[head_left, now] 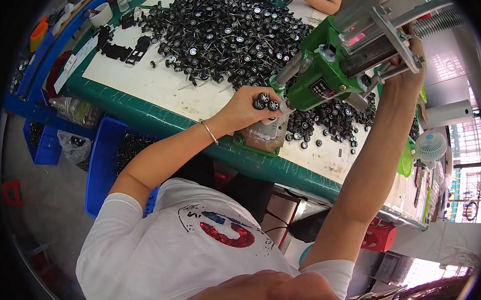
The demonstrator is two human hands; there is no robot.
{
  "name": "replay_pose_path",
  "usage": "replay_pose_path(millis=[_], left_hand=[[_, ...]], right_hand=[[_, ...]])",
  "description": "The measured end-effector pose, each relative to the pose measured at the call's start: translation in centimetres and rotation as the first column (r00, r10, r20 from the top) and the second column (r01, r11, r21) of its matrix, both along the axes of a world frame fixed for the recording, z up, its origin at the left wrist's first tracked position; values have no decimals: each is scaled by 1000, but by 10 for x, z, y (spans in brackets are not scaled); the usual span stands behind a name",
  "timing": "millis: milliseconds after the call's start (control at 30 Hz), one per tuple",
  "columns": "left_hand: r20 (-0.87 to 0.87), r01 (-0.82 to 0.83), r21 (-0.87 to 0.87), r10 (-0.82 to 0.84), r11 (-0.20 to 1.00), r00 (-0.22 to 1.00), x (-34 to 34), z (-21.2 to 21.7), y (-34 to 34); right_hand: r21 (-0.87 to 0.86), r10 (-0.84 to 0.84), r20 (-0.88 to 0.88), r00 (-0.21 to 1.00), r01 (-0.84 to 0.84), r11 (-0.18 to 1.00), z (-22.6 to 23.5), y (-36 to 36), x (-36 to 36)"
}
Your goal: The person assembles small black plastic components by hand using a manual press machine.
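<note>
Small black toy wheels [264, 102] with silver hubs are pinched in the fingers of my left hand [245, 108], right at the working end of a green hand press [315, 85]. The hand is closed, and its fingertips are partly hidden behind the wheels. Beneath it lies the press's base plate [264, 135]. My right arm reaches up to the top of the press, where my right hand [411, 62] is wrapped around its metal lever. Metal bars and a spring hide part of that hand.
A large heap of wheels on axles [219, 33] covers the far side of the white table [141, 79]. More loose wheels [330, 122] lie right of the press. Black plastic car chassis [121, 50] sit at the left. A blue bin [104, 156] stands beside me. Across the table is another person's arm [320, 2].
</note>
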State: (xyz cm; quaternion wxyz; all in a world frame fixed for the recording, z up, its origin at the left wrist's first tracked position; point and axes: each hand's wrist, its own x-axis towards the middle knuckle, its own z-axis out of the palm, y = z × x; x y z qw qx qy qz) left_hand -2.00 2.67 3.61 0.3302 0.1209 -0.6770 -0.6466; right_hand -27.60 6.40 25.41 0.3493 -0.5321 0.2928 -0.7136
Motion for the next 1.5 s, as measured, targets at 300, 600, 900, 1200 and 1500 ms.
replay_pose_path(millis=[300,600,900,1200,1500], left_hand=[[21,41,-8,-41,999,999,2,-1,-7],[124,30,9,-31,1000,992,4,6,-6],[82,12,-87,-5,996,997,6,9,-4],[9,-26,-179,28,983,1000,4,0,-7],[0,-41,-17,41,999,999,3,-7,2]], right_hand=[[-37,-656,77,751,659,751,11,24,86],[-161,-731,36,681,726,669,8,43,107],[-268,-662,1,750,638,722,5,52,111],[-557,-603,-28,797,488,672,-18,71,121],[-408,-732,121,671,706,579,-20,67,137]])
